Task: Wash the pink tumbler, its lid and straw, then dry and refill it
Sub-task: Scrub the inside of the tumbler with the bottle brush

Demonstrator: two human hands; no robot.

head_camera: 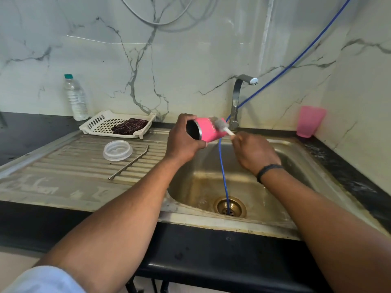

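Our left hand (183,137) wraps the pink steel tumbler (208,130) tilted over the sink's (281,142) twelve o'clock edge, while our right hand (254,152) pinches the grey bristle brush (221,124) (rotate steadily, scrub everywhere).

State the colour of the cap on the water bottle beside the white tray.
Teal green; the bottle cap shows in the head view.

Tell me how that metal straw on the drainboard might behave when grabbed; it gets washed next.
The metal straw looks rigid, so it probably won't flex. It's thin and lies low across the ridges of the drainboard, so pinching it up may be fiddly. Its bent end should keep it from rolling far.
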